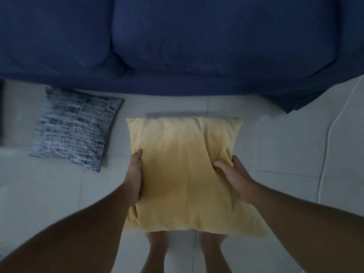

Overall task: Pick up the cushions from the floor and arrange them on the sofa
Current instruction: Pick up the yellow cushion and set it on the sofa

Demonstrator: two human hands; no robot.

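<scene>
I hold a yellow cushion (183, 170) flat in front of me, above the tiled floor. My left hand (135, 178) grips its left edge and my right hand (232, 176) grips its right side, thumb pressed into the fabric. A blue-and-white patterned cushion (76, 129) lies on the floor to the left, close to the sofa's base. The dark blue sofa (177, 40) fills the top of the view, its two seat cushions bare.
Pale floor tiles (275, 144) stretch around me. A white cable (332, 123) runs along the floor at the right. My bare legs (157, 253) show under the yellow cushion. A dark object edge (1, 115) sits at the far left.
</scene>
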